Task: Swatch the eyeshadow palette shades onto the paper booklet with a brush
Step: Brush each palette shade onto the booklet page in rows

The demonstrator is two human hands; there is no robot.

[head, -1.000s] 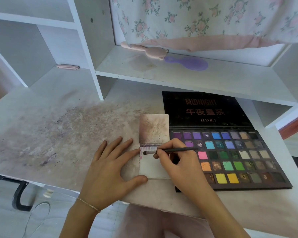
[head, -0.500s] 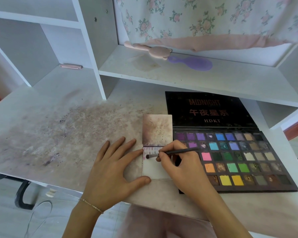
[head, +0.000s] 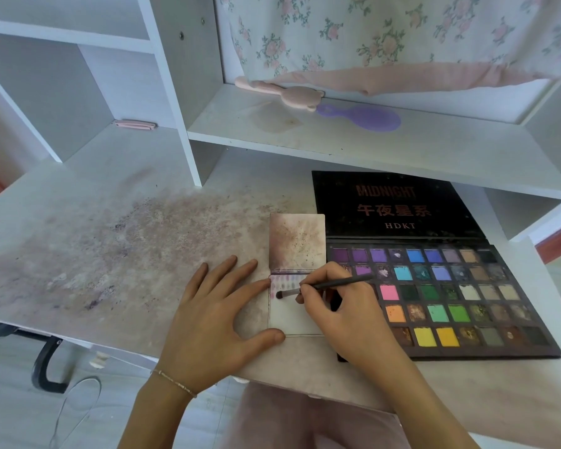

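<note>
1. Paper booklet (head: 297, 314): lies open on the stained white tabletop (head: 110, 254), just left of the palette, its smudged upper leaf folded back. A row of faint pink and purple swatches runs along the top of the lower leaf.
2. Eyeshadow palette (head: 450, 299): lies open to the right of the booklet; its black lid (head: 395, 205), lettered "MIDNIGHT" and "HDKT", lies back under the shelf.
3. Right hand (head: 344, 312): fingers curled and pinching the brush (head: 324, 286) near its ferrule. The dark bristle tip touches the lower leaf near its left edge, below the swatch row; the handle slants up to the right over the palette.
4. Left hand (head: 214, 322): flat on the tabletop, fingers spread and straight. The index fingertip touches the booklet's left edge by the fold; the thumb tip presses its lower left corner.
5. Shelf (head: 370, 140): carries a pink bear-shaped brush (head: 292, 95) and a purple brush (head: 363, 116), touching each other, below a floral curtain (head: 402, 37).
</note>
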